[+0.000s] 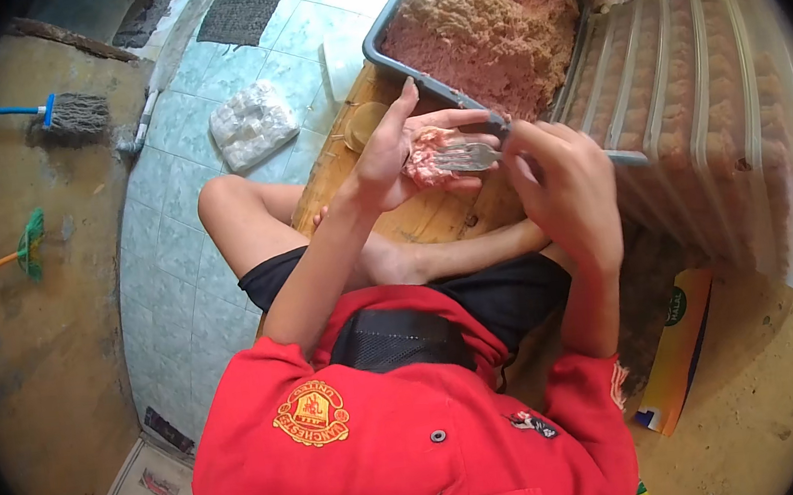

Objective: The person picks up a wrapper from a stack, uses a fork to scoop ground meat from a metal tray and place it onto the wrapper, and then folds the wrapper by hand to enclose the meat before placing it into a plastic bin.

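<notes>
My left hand [387,154] is held palm up above the wooden bench, its fingers spread, with a wrapper filled with pink minced meat [427,161] lying on it. My right hand [563,179] grips a metal fork [470,157], whose tines press on the meat. The fork's handle end sticks out to the right of my fist. Just beyond both hands stands a grey plastic tub [415,75] holding a large mass of minced meat, pink in parts and paler on top.
Clear plastic trays [701,107] of filled pieces are stacked at the right. A round lid or dish [363,126] sits on the wooden bench [331,174]. On the tiled floor lies a bag of white pieces [254,125]. A mop [74,113] is at the left.
</notes>
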Motion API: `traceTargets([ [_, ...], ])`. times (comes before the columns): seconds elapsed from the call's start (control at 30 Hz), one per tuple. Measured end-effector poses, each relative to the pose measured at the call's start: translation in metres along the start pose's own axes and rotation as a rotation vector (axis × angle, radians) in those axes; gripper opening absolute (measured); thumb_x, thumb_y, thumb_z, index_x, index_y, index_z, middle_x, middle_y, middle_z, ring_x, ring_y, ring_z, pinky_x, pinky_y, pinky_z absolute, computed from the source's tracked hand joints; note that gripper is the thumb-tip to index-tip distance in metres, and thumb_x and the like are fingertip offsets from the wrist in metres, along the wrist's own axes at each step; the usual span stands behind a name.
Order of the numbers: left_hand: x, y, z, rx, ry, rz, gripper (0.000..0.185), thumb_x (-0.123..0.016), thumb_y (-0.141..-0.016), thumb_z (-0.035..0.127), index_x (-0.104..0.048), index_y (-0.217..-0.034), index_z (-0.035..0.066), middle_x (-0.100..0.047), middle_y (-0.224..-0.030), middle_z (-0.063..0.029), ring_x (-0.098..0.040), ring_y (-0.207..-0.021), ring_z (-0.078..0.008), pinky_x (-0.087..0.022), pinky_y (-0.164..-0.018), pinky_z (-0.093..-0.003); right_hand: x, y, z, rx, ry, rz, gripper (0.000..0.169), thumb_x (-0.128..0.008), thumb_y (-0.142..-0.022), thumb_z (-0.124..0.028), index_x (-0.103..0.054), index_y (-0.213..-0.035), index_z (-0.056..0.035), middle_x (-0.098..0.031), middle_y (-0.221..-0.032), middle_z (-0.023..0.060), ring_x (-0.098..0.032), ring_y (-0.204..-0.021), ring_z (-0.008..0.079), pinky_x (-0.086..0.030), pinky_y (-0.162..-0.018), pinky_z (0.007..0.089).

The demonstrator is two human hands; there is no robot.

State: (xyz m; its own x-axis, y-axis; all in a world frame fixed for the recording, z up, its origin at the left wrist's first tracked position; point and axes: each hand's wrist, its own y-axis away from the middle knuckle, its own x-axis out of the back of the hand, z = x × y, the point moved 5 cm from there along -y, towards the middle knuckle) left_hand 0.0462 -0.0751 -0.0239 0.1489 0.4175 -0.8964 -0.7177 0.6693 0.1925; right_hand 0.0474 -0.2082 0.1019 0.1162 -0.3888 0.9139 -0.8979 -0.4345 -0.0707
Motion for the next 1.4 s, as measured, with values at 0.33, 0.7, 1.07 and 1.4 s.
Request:
traceTargets([
  [0.33, -0.005, 0.016, -0.019, 0.089, 0.432, -0.32, 0.084, -0.036, -0.099, 0.061, -0.03, -0.147, -0.008, -0.046, -0.143, -0.0286, -0.052, -0.127, -0.0432, -0.047, -0.101, -0.0583, 0.022, 0.005, -0.016, 0.06, 0.192, 0.138, 0.006, -0.065, -0.078, -0.009, -0.06, -0.082, -0.0088, -0.061, -0.077, 0.006, -0.06, -0.078, 0.0266, -0.04, -0.072, 0.0384],
  [0.7, -0.001, 0.005, -0.015, -0.229, 0.532, -0.286, 0.076, -0.033, -0.1, 0.059, -0.027, -0.153, 0.006, -0.023, -0.158, -0.0259, -0.03, -0.144, -0.0401, -0.044, -0.106, -0.0566, -0.017, 0.025, -0.012, -0.117, 0.05, 0.08, 0.009, -0.067, -0.081, -0.01, -0.058, -0.082, -0.0078, -0.063, -0.077, 0.0082, -0.062, -0.077, 0.0285, -0.041, -0.069, 0.0395],
  [1.07, -0.029, 0.022, 0.007, -0.352, -1.055, -0.081, 0.056, -0.089, -0.07, 0.02, -0.068, -0.118, 0.003, -0.067, -0.117, -0.0071, -0.068, -0.098, -0.0174, -0.056, -0.079, -0.0299, 0.004, 0.04, 0.007, 0.106, -0.072, 0.138, 0.007, -0.07, -0.079, -0.005, -0.064, -0.083, -0.0056, -0.062, -0.076, 0.0078, -0.06, -0.072, 0.0252, -0.041, -0.074, 0.0352],
  [1.4, -0.075, 0.055, 0.048, -1.258, -1.415, 0.214, 0.09, -0.091, -0.069, 0.025, -0.046, -0.143, 0.0, -0.068, -0.075, -0.0033, -0.067, -0.069, -0.0184, -0.056, -0.069, -0.0293, -0.055, 0.077, 0.008, -0.375, -0.564, 0.395, 0.008, -0.061, -0.088, 0.001, -0.067, -0.093, 0.001, -0.064, -0.077, 0.0142, -0.064, -0.066, 0.0253, -0.047, -0.059, 0.0325],
])
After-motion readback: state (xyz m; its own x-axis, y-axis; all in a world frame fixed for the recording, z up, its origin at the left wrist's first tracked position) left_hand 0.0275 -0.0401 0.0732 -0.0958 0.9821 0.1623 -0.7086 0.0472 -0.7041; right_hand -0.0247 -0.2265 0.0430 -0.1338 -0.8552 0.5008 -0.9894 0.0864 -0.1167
